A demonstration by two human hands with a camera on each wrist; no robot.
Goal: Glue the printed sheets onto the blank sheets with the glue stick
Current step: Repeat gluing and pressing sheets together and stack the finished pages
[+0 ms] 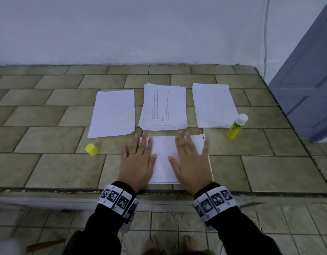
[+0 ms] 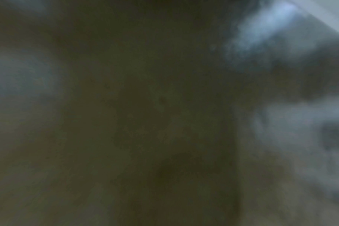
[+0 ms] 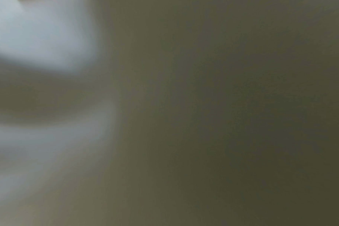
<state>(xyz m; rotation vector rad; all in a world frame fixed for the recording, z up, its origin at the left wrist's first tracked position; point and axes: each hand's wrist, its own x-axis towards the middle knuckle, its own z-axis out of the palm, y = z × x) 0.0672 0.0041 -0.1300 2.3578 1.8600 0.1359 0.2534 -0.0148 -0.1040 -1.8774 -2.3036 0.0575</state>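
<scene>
Pressed flat under left hand and right hand: near sheet on tiled ledge; beyond it, blank stack, printed stack, third stack; right of it, uncapped glue stick; left of it, yellow cap.

A raised ledge of greenish-brown tiles lies under the hands. Past the fingers stands a plain white wall. Off to the right of the right hand is a blue-grey door, with a thin white cable running down the wall beside it. Below the wrists is a lower tiled floor.
</scene>
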